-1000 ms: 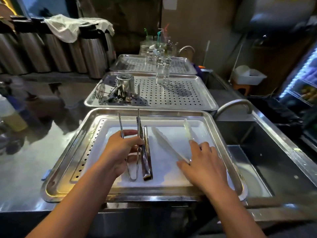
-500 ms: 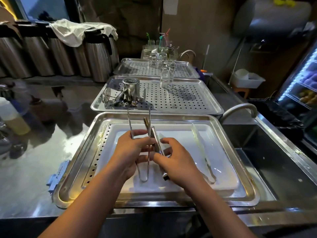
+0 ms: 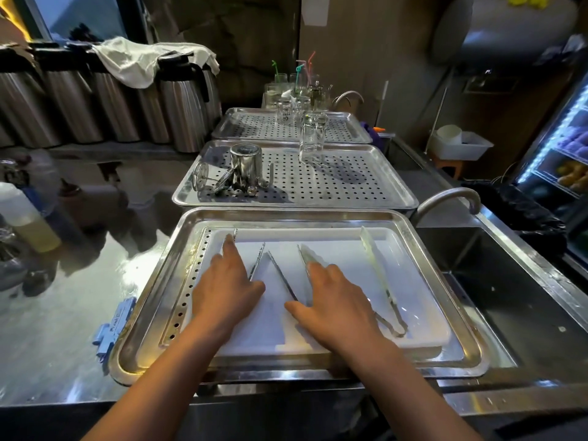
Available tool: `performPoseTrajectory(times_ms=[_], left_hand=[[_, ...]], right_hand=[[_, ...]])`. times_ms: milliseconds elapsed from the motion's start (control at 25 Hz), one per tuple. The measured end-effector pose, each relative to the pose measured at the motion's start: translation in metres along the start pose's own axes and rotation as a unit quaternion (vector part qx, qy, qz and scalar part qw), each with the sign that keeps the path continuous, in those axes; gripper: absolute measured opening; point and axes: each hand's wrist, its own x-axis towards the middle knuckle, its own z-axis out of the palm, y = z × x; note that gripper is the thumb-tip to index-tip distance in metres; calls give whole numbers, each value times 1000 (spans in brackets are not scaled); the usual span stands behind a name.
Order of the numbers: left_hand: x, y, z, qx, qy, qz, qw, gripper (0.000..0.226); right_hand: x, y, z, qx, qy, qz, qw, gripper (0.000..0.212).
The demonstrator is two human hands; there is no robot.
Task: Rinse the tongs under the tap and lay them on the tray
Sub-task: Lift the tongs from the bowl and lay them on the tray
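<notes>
Head view: left hand [image 3: 227, 289] and right hand [image 3: 334, 302] lie flat, fingers spread, on tongs [image 3: 281, 275] in the tray [image 3: 471, 329].

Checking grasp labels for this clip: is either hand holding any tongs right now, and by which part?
Neither grips anything. The left hand and right hand lie flat, fingers spread, pressing on tongs resting on the tray.

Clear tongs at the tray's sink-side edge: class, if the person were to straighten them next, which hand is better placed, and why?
Probably the right hand. It lies flat on the white liner, next to the clear tongs with nothing between. The left hand rests across the tray, beyond the metal tongs.
</notes>
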Motion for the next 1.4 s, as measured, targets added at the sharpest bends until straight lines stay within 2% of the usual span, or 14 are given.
performPoseTrajectory(times_ms=[160,360,480,560,720,880,1120,1400], left_hand=[[-3,-4,-4,74,7,11,997,88],[-14,-9,-13,160,23,49,986,70],[-16,-12,-17,160,29,64,985,48],[-16,-9,-16,145,32,72,986,43],[-18,-6,-10,110,35,66,991,51],[-13,-11,-12,109,28,52,992,45],[-9,-10,-8,83,9,55,995,45],[-5,-16,-10,71,-3,65,995,44]], right_hand=[[-1,3,0,-10,11,1,1000,68],[2,11,1,-27,18,-8,999,61],[2,14,1,-48,18,-16,999,53],[2,17,1,-47,15,-11,999,49],[2,19,2,-20,10,5,1000,48],[3,17,-1,-6,18,21,1000,65],[7,8,-2,-12,-19,41,999,48],[7,4,2,-5,-18,57,998,51]])
